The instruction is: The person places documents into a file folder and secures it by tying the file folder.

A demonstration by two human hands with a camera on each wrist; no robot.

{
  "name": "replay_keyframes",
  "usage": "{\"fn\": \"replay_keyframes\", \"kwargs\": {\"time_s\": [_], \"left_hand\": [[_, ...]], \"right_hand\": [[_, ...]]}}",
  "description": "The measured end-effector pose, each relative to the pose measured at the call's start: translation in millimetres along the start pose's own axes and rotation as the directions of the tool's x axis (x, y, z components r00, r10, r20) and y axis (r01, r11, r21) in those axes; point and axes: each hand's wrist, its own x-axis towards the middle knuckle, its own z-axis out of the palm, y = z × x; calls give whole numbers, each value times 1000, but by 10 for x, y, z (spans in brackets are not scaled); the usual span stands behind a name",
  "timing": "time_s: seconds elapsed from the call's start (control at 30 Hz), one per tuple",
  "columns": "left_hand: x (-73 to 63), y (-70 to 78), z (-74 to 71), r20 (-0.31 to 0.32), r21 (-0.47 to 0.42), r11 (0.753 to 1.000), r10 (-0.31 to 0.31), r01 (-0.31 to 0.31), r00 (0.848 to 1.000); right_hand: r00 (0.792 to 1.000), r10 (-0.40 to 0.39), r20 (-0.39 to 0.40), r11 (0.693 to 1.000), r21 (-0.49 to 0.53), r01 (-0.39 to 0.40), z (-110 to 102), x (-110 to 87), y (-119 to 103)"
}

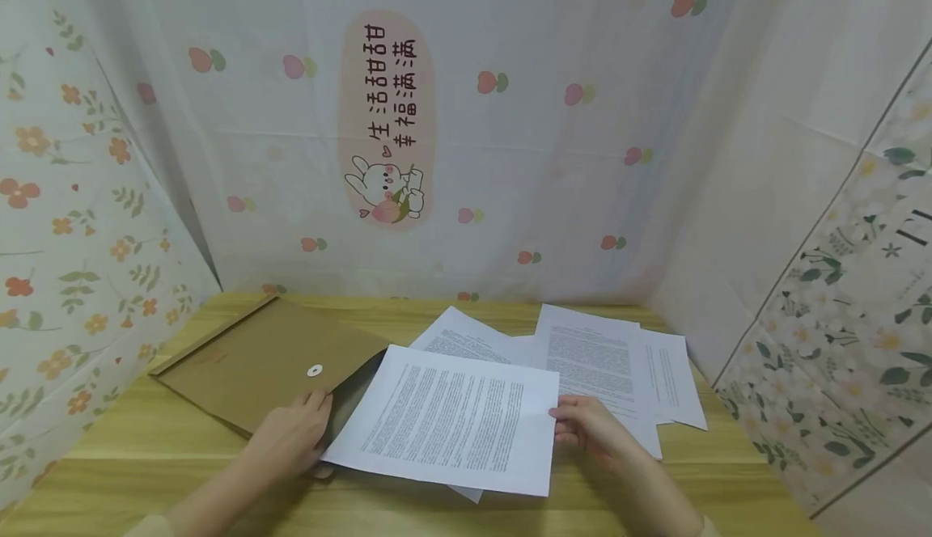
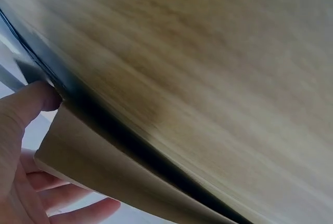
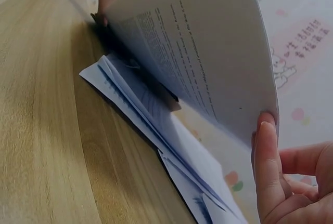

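Note:
A brown paper document envelope (image 1: 247,359) with a white round button lies on the left of the table. At its mouth, my left hand (image 1: 291,432) grips the edge, fingers on top. The left wrist view shows the thumb against the edge of the brown envelope (image 2: 104,156). A printed sheet (image 1: 444,424) slants up from the mouth, its left end beside the left hand; how far it reaches inside is hidden. My right hand (image 1: 593,436) pinches its right edge between thumb and fingers. In the right wrist view the sheet (image 3: 223,52) bends slightly, above the table.
Several loose printed sheets (image 1: 590,359) overlap behind and to the right of the held one. One paper corner (image 1: 466,492) pokes out below it. Under everything is a wood-grain table (image 1: 109,472). Patterned cloth curtains (image 1: 510,197) enclose the back and both sides.

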Motion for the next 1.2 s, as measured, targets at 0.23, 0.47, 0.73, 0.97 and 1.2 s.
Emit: {"fn": "replay_keyframes", "kwargs": {"time_s": [0.23, 0.47, 0.73, 0.97, 1.2], "left_hand": [[-18, 2, -44, 28, -30, 999, -28, 29, 999], [-20, -6, -73, 64, -40, 998, -42, 45, 997], [-17, -22, -122, 102, -50, 998, -43, 49, 994], [-19, -34, -135, 154, -100, 993, -47, 63, 987], [-33, -28, -162, 164, -147, 986, -55, 80, 985]], "right_hand": [[1000, 8, -15, 1000, 16, -8, 12, 4, 10], [998, 17, -63, 999, 41, -15, 62, 44, 25], [994, -6, -106, 1000, 20, 8, 196, 87, 24], [999, -10, -46, 1000, -5, 10, 467, 134, 87], [1000, -11, -23, 999, 41, 12, 740, 205, 140]]}}
